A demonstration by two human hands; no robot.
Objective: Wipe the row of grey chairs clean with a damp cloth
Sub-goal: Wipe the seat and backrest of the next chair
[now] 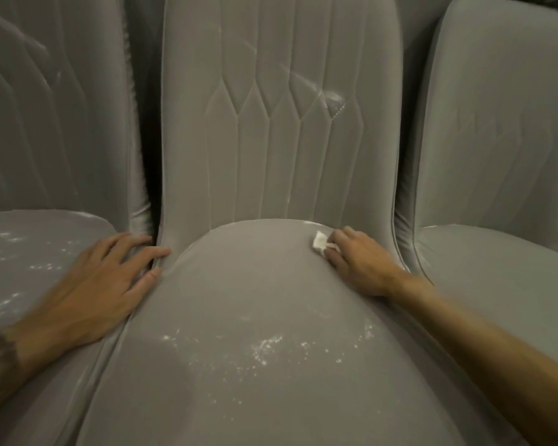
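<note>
Three grey upholstered chairs stand side by side. The middle chair [255,300] fills the view, its seat sprinkled with white dust [264,346] near the front. My right hand [355,262] grips a small white cloth [320,242] and presses it on the seat's far right corner, close to the backrest. My left hand [100,284] rests flat with fingers spread across the gap between the left chair [29,252] and the middle seat's left edge.
The left chair's seat carries white specks too. A white smear [331,99] marks the middle backrest at upper right. The right chair [496,156] looks cleaner. A dark gap [150,156] runs between the left and middle backrests.
</note>
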